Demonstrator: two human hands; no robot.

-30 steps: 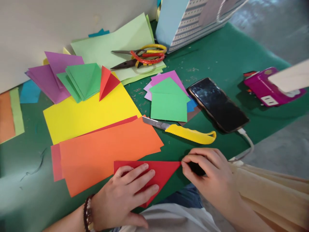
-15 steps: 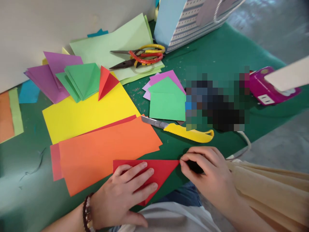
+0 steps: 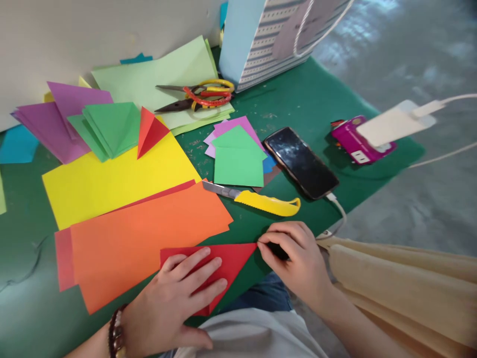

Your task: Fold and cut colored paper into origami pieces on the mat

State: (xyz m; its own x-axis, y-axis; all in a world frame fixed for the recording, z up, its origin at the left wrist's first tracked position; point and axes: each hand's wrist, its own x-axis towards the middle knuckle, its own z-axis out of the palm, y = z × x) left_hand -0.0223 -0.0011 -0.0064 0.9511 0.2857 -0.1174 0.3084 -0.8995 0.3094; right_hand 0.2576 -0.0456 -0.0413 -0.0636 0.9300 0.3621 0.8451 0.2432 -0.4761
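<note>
A red sheet of paper (image 3: pixel 233 263), folded to a triangle, lies at the near edge of the green table. My left hand (image 3: pixel 186 291) rests flat over its left part, fingers spread, hiding some of it. With thumb and fingertips, my right hand (image 3: pixel 292 258) pinches the triangle's sharp right corner. Just beyond lie orange sheets (image 3: pixel 149 228) and a yellow sheet (image 3: pixel 115 184). A knife with a yellow handle (image 3: pixel 266 203) lies above my right hand, its blade tip touching the orange paper.
Folded green (image 3: pixel 112 129), purple (image 3: pixel 63 124) and red paper pieces (image 3: pixel 151 132) stand behind. Scissors and pliers (image 3: pixel 201 94) lie on light green sheets (image 3: pixel 156 69). A phone (image 3: pixel 301 161), a purple plug adapter (image 3: pixel 361 139) and a paper bag (image 3: pixel 261 44) are to the right.
The view has shifted, so everything appears farther left, and more of the table's right side shows. Both hands keep their places on the red paper.
</note>
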